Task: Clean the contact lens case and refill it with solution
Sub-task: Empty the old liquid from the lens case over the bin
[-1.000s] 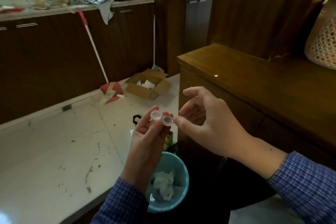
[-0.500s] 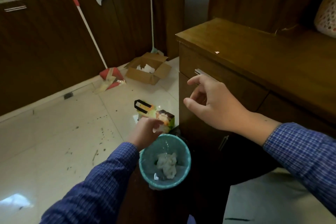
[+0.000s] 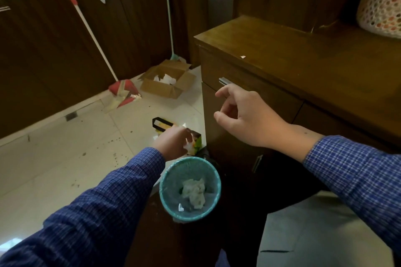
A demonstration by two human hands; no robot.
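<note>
Where left hand (image 3: pixel 171 142) curls, contents hidden

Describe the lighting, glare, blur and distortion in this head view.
Head view: dim, warm light; dark cabinets lose detail. Pale glare on the floor tiles at lower left. Wide-angle bending stretches the sleeves near the edges. Left hand slightly soft, so its contents are unclear; right hand and bin fairly sharp.

The left hand (image 3: pixel 172 142) curls knuckles-up just beyond the teal wastebasket rim (image 3: pixel 167 176), so its fingertips and whatever it grips stay hidden. It covers part of the colourful tissue box (image 3: pixel 196 141) on the floor. The woven pink-dotted basket (image 3: pixel 382 4) runs off the right edge. The lens case is possibly inside that fist.
</note>
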